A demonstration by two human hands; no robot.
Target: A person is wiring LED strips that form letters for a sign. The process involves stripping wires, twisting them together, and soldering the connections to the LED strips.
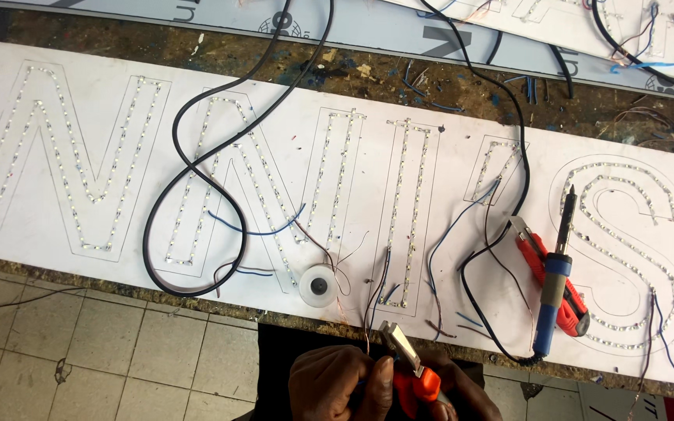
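Note:
My left hand [342, 382] and my right hand [466, 396] are close together at the bottom edge, just below the front of a white sign board [274, 86]. My right hand grips orange-handled pliers [407, 366], whose metal jaws point up and left toward the board's edge. My left hand is closed beside the jaws and pinches a thin wire [367, 327] that runs up onto the board. The board carries large letter outlines lined with rows of small LEDs [407, 210], and loose blue and dark wires hang from them.
A blue-handled soldering iron [553, 273] lies across a red utility knife [576, 310] on the right. A small clear spool [317, 286] sits near the front edge. A long black cable [196, 171] loops over the board. Tiled floor [118, 351] lies below; another board [626, 47] sits behind.

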